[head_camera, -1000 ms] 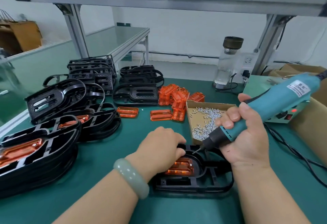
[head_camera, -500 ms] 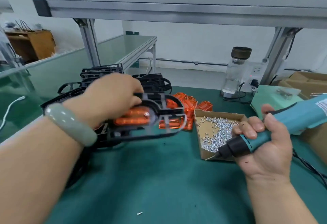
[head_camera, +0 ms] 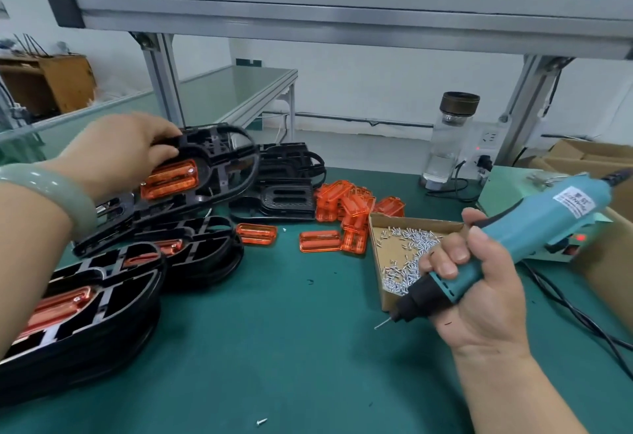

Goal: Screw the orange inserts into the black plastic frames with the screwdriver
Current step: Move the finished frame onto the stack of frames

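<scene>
Over the stack of finished frames (head_camera: 102,296), well left of the cardboard screw tray (head_camera: 411,222), we now hold the black frame (head_camera: 222,163) that lay in front of the tray. Our left hand (head_camera: 116,156) curls round its end, with the orange insert (head_camera: 169,178) fitted. At the tray's near corner our right hand (head_camera: 479,300) grips the electric screwdriver (head_camera: 513,231), its bit idle. This unit looks done, so we expect another frame next.

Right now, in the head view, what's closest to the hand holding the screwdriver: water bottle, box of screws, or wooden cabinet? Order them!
From the right hand:
1. Box of screws, right beside it on the mat.
2. Water bottle, at the table's back.
3. Wooden cabinet, far left across the room.
</scene>
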